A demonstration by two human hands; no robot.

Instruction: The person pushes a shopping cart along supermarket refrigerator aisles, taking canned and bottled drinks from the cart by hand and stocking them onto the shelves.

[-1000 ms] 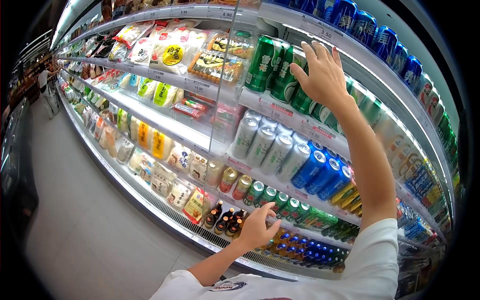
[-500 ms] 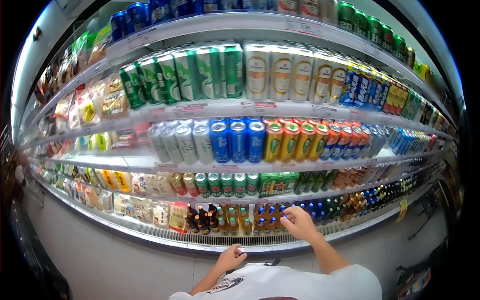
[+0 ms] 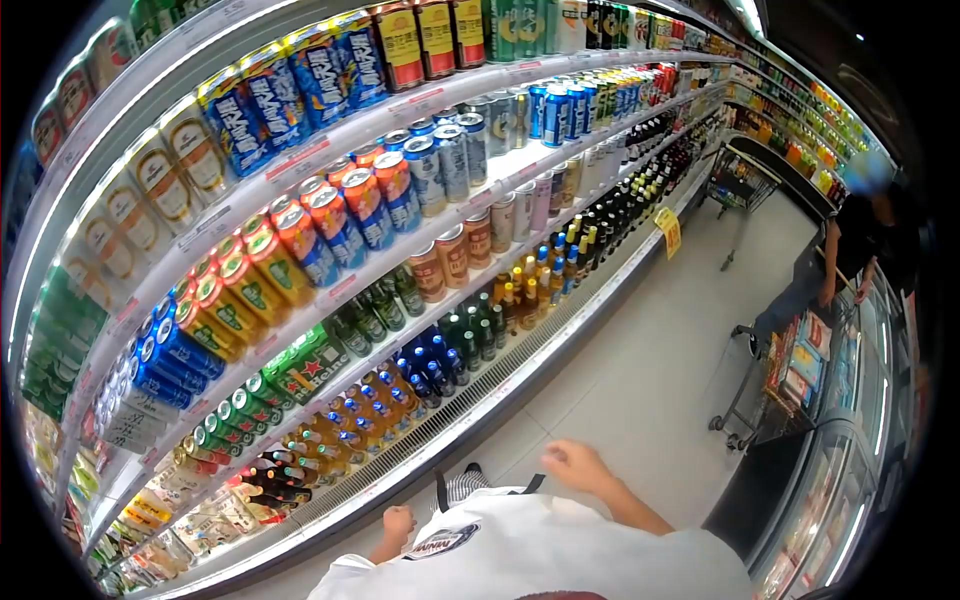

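Note:
My left hand [image 3: 398, 526] is low in front of my body, its fingers curled, close to the bottom edge of the shelving; whether anything is inside it cannot be made out. Over the floor to the right is my right hand [image 3: 577, 466], somewhat blurred, with its fingers bent and hard to separate. Neither hand touches the shelves. Nearest to them on the bottom shelf are brown bottles with blue caps [image 3: 372, 408]. Green cans [image 3: 240, 418] stand one shelf higher, with blue cans [image 3: 178, 352] and yellow cans [image 3: 262, 278] above.
The shelf's bottom edge [image 3: 480, 432] curves away along the aisle floor [image 3: 620, 370]. At right, a person in dark clothes [image 3: 862, 235] is beside a cart with goods [image 3: 800, 365]. Another cart [image 3: 738, 185] stands further back. A glass-topped freezer [image 3: 835, 480] lines the right side.
The view has swung right along the shelves, bringing the aisle, carts and person into sight. My right hand has come down from the upper green cans, and my left hand is lower, its fingers more curled.

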